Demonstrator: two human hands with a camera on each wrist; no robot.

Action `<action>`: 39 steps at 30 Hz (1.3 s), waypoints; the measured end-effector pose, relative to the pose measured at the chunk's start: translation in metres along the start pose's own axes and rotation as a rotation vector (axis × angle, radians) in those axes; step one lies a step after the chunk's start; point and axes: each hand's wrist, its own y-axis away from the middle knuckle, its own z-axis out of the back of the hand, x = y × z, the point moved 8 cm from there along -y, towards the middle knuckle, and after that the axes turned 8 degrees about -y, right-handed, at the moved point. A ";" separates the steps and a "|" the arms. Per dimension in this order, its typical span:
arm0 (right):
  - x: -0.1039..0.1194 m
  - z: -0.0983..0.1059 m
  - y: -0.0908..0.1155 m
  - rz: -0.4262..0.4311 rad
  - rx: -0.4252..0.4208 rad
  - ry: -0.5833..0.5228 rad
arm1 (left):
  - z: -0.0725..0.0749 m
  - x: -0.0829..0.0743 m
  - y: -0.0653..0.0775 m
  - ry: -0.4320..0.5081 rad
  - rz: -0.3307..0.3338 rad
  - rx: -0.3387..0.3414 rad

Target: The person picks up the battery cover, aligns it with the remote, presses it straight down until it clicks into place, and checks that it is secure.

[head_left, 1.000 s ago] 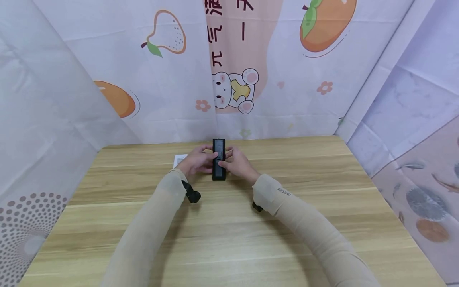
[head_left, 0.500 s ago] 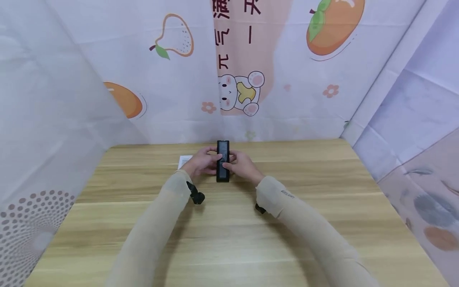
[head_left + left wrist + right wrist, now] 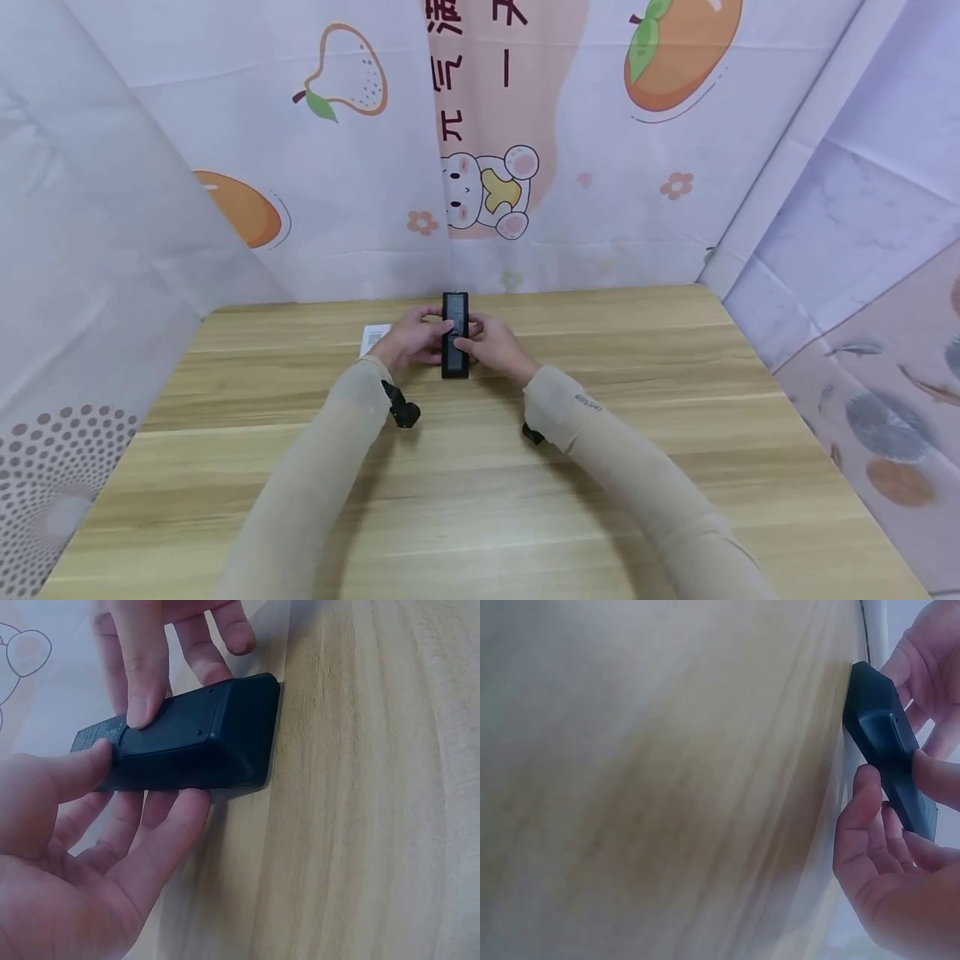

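Observation:
A black remote control [image 3: 455, 367] stands lengthwise near the table's far edge, between both hands. In the left wrist view its back faces up, with the battery cover [image 3: 176, 729] and a printed label [image 3: 97, 735] showing. From the left side my left hand [image 3: 408, 335] grips it, thumb on the back's edge and fingers along the side. My right hand [image 3: 498, 343] holds the opposite side, its thumb pressed onto the battery cover. The right wrist view shows the sloped end of the remote control [image 3: 876, 724] close to the tabletop, with fingers curled beneath the body.
A white printed paper [image 3: 373, 337] lies left of the left hand, partly covered by it. The wooden table [image 3: 480, 500] ends at a patterned curtain [image 3: 360, 192] just behind the remote control. More curtain hangs on both sides.
The head view shifts slightly sideways and back. Both hands keep their grip on the remote control, which stays at the same place on the table.

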 end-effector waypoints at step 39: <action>0.004 -0.008 -0.004 0.016 0.085 0.122 | 0.003 0.003 -0.003 -0.074 0.004 -0.038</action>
